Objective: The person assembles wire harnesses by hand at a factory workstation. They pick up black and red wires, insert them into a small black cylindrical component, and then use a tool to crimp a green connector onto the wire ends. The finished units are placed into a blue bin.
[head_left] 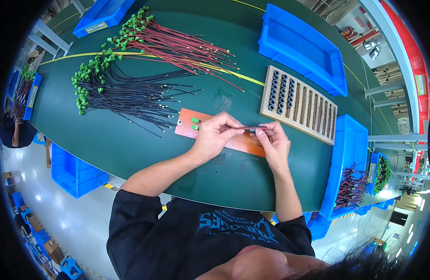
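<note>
Over an orange board, my hands meet with their fingertips pinched. My left hand grips a dark red wire that spans the short gap to my right hand. My right hand pinches the other end of this wire, next to a small black cylinder. Fingers hide whether the wire runs through the cylinder or beside it, and whether a black wire lies there too. Two small green connectors sit at the board's left end, near my left wrist.
Beyond my left hand lie bundles of red wires and black wires with green connectors. A wooden rack holds several black cylinders. Blue bins stand at the back right; another blue bin at right carries wire assemblies.
</note>
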Tool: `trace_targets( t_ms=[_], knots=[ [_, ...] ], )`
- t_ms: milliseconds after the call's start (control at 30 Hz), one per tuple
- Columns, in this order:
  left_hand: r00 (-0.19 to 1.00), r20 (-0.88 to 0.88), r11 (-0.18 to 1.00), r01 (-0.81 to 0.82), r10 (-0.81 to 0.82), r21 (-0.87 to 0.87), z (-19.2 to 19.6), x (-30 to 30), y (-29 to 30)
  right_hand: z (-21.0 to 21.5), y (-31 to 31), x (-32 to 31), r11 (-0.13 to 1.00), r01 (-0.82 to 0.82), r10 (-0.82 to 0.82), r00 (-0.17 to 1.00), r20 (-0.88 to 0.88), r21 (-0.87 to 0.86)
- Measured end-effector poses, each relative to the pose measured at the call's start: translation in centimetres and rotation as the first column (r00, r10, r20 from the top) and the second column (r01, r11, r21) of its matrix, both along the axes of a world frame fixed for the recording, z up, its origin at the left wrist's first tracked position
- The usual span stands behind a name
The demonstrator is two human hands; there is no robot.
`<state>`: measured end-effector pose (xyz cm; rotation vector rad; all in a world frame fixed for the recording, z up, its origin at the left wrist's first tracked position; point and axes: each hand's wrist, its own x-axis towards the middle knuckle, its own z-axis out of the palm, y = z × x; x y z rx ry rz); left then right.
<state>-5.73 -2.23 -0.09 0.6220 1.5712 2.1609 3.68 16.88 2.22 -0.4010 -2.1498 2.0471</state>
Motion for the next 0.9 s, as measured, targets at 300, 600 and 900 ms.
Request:
trace_targets(
  t_ms=[300,600,900],
  knots=[
    [0.930,-0.343,0.989,-0.146,0.129,-0.025,-0.1,0.1,0.5,0.5,-0.4,0.1,0.998,0.024,-0.025,1.000,-0.015,-0.053],
    [0.963,-0.265,0.979,0.002,-0.056,-0.202,1.3,-0.1,0.4,-0.2,0.3,0.2,1.000,-0.029,0.029,0.998,-0.060,-0.001],
    [0.912,-0.408,0.980,-0.109,0.033,-0.165,0.3,0.1,0.1,0.1,0.6,0.0,0.998,-0.058,0.057,0.998,-0.032,-0.015]
  ],
)
